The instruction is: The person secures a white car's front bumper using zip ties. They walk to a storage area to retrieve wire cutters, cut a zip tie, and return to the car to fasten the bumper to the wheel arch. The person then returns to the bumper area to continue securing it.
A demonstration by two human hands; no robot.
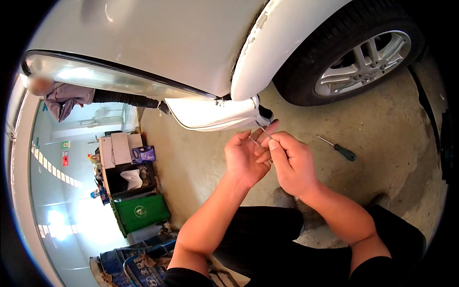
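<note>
In front of the car's white lower trim point(215, 115), my two hands meet. My right hand point(294, 167) pinches a thin dark metal rod point(263, 129) between thumb and forefinger, its tip pointing up and to the left. My left hand point(246, 160) is turned palm up with curled fingers, partly hidden behind the right. A short, thin, pale piece point(254, 141) lies between its thumb and fingers; what it is cannot be made out. To the right on the floor lies a screwdriver point(344, 152) with a dark green handle.
A car wheel point(358, 67) stands at upper right, beside the white body panel point(191, 38). At left are a green bin point(141, 213), a purple jug point(143, 154), a workbench with boxes and blue drums point(114, 265). Another person point(71, 98) is at far left.
</note>
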